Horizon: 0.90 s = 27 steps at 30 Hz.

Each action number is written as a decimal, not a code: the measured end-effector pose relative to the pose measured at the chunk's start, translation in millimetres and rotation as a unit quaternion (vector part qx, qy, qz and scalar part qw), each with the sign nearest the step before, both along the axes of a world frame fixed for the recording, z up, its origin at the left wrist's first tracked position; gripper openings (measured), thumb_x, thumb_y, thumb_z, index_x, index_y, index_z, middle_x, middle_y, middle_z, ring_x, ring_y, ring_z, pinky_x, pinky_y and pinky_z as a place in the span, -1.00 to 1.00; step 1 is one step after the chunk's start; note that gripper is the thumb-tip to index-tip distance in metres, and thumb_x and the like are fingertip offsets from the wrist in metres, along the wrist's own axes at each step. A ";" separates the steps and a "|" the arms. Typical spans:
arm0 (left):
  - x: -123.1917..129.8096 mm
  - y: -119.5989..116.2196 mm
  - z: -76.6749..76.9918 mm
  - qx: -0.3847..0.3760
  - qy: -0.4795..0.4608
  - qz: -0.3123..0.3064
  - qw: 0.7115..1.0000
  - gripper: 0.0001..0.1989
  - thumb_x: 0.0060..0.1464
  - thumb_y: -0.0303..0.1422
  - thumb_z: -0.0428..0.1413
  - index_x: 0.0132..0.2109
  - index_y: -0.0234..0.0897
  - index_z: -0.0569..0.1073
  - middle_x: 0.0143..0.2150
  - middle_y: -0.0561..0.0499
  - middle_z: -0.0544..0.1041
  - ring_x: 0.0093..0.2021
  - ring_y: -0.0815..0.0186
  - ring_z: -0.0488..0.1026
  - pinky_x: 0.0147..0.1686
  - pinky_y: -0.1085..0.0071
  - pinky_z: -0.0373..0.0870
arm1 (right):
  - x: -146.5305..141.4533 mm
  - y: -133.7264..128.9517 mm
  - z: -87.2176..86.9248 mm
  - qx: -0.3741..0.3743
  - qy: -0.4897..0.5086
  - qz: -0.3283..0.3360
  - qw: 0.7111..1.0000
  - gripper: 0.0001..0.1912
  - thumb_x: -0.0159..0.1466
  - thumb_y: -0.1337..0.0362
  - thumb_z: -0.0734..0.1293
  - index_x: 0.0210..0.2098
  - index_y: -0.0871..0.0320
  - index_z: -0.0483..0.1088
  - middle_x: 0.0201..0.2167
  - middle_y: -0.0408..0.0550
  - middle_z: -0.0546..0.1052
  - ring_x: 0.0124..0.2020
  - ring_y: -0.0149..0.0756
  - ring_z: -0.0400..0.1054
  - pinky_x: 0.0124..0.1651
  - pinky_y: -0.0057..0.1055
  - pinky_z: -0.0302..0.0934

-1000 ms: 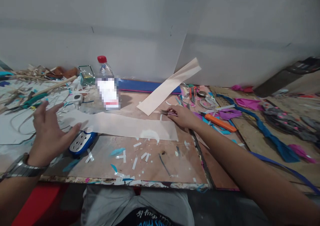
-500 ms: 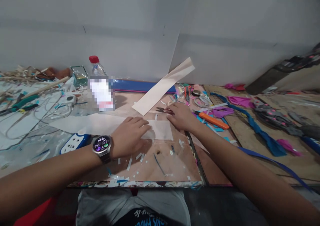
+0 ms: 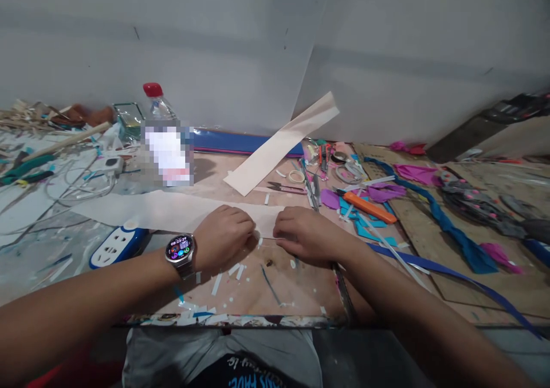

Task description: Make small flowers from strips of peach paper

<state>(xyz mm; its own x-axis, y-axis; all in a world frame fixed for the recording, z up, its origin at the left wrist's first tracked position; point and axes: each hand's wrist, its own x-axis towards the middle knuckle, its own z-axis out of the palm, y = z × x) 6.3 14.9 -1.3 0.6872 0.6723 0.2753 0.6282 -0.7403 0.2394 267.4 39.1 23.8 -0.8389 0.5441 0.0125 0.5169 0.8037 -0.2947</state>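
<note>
Worktop front edge (image 3: 184, 320): littered with paper scraps (image 3: 217, 285), white and blue, lying just short of the hands.
Left hand (image 3: 226, 233): fingers curled well in, palm down, resting on the pale strip; thumb hidden, so whether the strip is pinched cannot be told. Watch (image 3: 179, 250) on the wrist, screen lit.
Right hand (image 3: 303, 233): fingers bent inward, tips at the near edge of the strip's right end; a firm hold cannot be confirmed. A narrow gap separates the two hands.
Pale strip (image 3: 158, 210): laid lengthwise across the worktop, right end at the hands, left part reaching past the power socket (image 3: 114, 247).
Orange cutter (image 3: 370, 207): right of the right hand, among blue and purple scraps.
Snips (image 3: 287, 188): flat on the worktop beyond the right hand, not held.
Tape roll (image 3: 296, 176): flat, just beyond the snips.
Second strip (image 3: 279, 144): slanting, its upper part across the long blue item (image 3: 240, 142).
Bottle (image 3: 161, 108): clear, upright, red cap (image 3: 152, 89) on; lower body obscured by pixelation, contents cannot be told.
Wall (image 3: 193, 55): grey, behind everything listed.
</note>
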 end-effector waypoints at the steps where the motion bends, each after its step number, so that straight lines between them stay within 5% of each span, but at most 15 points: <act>1: 0.5 0.7 -0.4 -0.001 0.006 0.001 1.000 -0.84 0.30 -0.39 0.09 -0.22 -0.26 0.56 -0.19 -0.13 0.65 -0.10 0.14 0.57 -0.01 0.19 0.41 | -2.0 -1.2 -1.1 0.004 0.004 -0.004 1.000 -0.88 0.36 0.38 0.34 -0.24 0.18 0.57 -0.25 0.05 0.60 -0.18 -0.14 0.44 -0.08 -0.25 0.24; 7: -0.4 -0.2 9.4 -0.039 0.029 0.027 0.998 -0.80 0.35 -0.37 0.01 -0.21 -0.27 0.50 -0.22 -0.09 0.61 -0.16 0.10 0.53 -0.07 0.15 0.37 | -6.1 -6.9 0.9 -0.013 0.068 -0.093 0.993 -0.90 0.28 0.44 0.32 -0.25 0.16 0.44 -0.29 0.00 0.53 -0.26 -0.19 0.37 -0.18 -0.31 0.20; 12: -4.2 -2.4 20.4 -0.099 0.016 0.083 0.992 -0.80 0.41 -0.34 -0.05 -0.10 -0.24 0.46 -0.23 -0.07 0.60 -0.20 0.12 0.52 -0.20 0.23 0.33 | -5.6 -8.2 3.4 -0.028 0.163 -0.082 0.983 -0.71 0.33 0.18 0.44 0.00 0.13 0.44 -0.08 0.07 0.57 -0.09 -0.11 0.42 -0.02 -0.25 0.26; 18: -7.1 -6.3 32.9 -0.147 0.031 0.097 0.984 -0.73 0.45 -0.19 -0.07 0.08 -0.15 0.46 -0.23 -0.04 0.66 -0.24 0.10 0.59 -0.31 0.27 0.27 | -9.8 -7.9 1.6 -0.049 0.255 -0.135 0.956 -0.86 0.41 0.22 0.36 -0.24 0.13 0.53 -0.33 -0.06 0.59 -0.28 -0.24 0.46 -0.17 -0.35 0.24; 20: -10.5 -7.9 40.6 -0.145 0.038 0.065 0.987 -0.57 0.34 -0.02 0.09 0.20 -0.15 0.41 -0.15 -0.06 0.68 -0.15 0.04 0.62 -0.27 0.26 0.31 | -6.2 -6.5 6.2 -0.090 0.293 -0.168 0.937 -0.86 0.35 0.20 0.41 -0.29 0.13 0.54 -0.40 -0.10 0.57 -0.37 -0.28 0.43 -0.25 -0.37 0.22; 23: -22.6 -7.5 54.1 -0.125 0.103 0.077 0.984 -0.69 0.36 -0.17 0.06 0.15 -0.14 0.47 -0.18 -0.07 0.69 -0.18 0.03 0.63 -0.30 0.27 0.28 | 4.0 -2.2 16.3 -0.168 0.358 -0.209 0.895 -0.78 0.27 0.11 0.49 -0.37 0.13 0.53 -0.47 -0.14 0.51 -0.46 -0.33 0.35 -0.36 -0.39 0.17; 27: -55.3 -0.3 69.5 -0.116 0.109 0.126 0.979 -0.70 0.37 -0.18 -0.01 -0.06 -0.19 0.58 -0.22 -0.08 0.67 -0.23 0.10 0.59 -0.28 0.28 0.29 | 17.2 8.1 26.3 -0.263 0.483 -0.291 0.783 -0.61 0.07 -0.03 0.63 -0.41 0.11 0.51 -0.53 -0.20 0.45 -0.57 -0.42 0.23 -0.52 -0.47 0.06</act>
<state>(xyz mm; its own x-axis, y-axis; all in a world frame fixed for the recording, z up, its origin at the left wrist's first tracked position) -49.0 14.5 68.2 0.5177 0.8547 -0.0396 0.8384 -0.4975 0.2225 284.6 47.2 50.1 -0.1854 0.9735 0.1341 0.0827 0.1514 -0.9850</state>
